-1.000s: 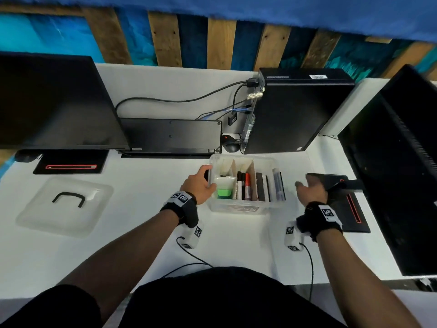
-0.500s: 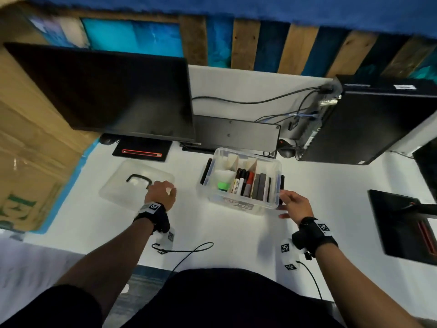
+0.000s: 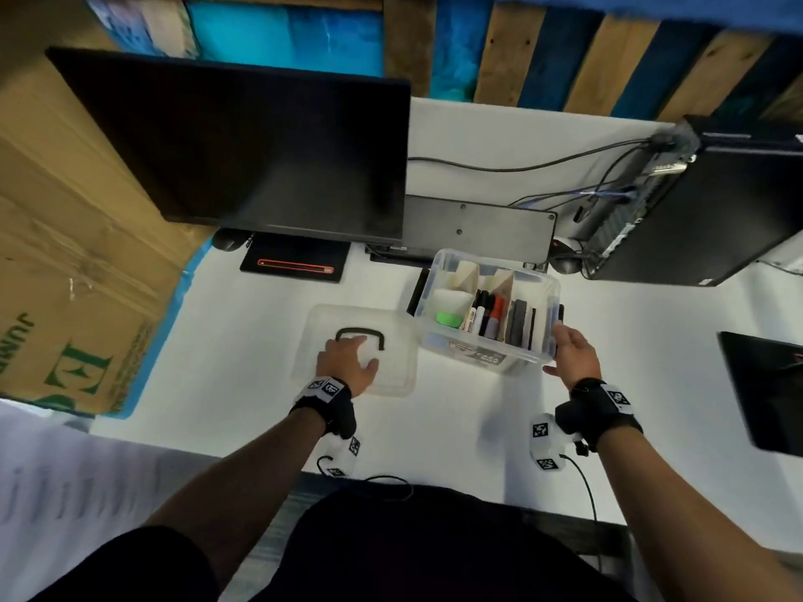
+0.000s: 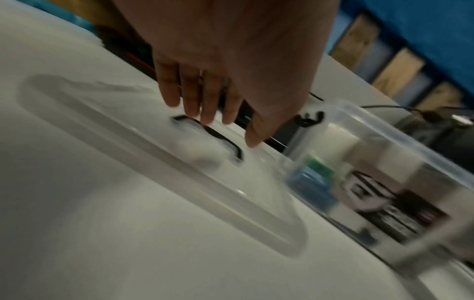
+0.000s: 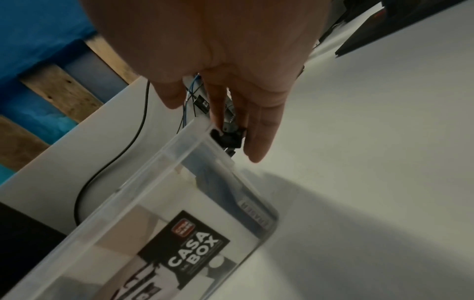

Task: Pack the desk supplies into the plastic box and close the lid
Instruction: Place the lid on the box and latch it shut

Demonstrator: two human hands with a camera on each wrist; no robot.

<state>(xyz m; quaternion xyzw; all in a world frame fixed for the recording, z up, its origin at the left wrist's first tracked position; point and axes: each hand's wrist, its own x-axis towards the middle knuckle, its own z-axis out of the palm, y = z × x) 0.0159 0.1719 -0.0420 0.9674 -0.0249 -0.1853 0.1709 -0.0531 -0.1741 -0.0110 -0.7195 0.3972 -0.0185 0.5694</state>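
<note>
The clear plastic box [image 3: 548, 297] stands open on the white desk, packed with markers [image 3: 486, 315], a green-capped item [image 3: 448, 318] and dark flat supplies. Its clear lid [image 3: 397, 341] lies flat just left of it, black handle [image 3: 360, 332] up. My left hand [image 3: 347, 360] rests on the lid; in the left wrist view its straight fingers [image 4: 207, 109] reach the handle [image 4: 220, 140]. My right hand [image 3: 573, 349] lies open against the box's right end, where straight fingers [image 5: 259, 140] sit beside the black latch [image 5: 228, 138] on the box [image 5: 159, 194].
A dark monitor [image 3: 243, 145] and its stand base [image 3: 295, 265] sit behind the lid. A keyboard [image 3: 478, 228] and a black computer tower [image 3: 704, 210] stand behind the box. A cardboard carton [image 3: 65, 275] is at left, another stand base [image 3: 764, 384] at right.
My left hand left the box and went to the lid, which has slid right up against the box. My right hand came in from the right to the box's end.
</note>
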